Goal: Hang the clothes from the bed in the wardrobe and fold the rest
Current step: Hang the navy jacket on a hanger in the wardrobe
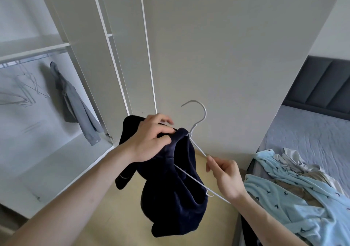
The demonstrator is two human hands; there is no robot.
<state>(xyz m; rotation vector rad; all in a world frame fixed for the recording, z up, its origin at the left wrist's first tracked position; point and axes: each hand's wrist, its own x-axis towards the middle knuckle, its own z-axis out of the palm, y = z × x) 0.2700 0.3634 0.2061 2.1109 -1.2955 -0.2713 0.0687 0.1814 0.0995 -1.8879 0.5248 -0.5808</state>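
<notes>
Right hand [226, 177] pinching the lower arm of the white wire hanger [197, 132], left hand [151, 137] gripping the navy garment [170, 185] bunched at the hanger neck, pale blue clothes [295, 198] right of the hanger on the bed [312, 132], grey shirt [75, 105] hanging left of the hanger inside the open wardrobe [56, 46]

I am seeing a yellowish floor [121, 225] showing beneath everything, running up to the white panels. A dark grey padded headboard [322, 86] is standing at the right, upright panels stitched side by side. A pale wall [333, 27] is rising above it, plain and evenly lit.
</notes>
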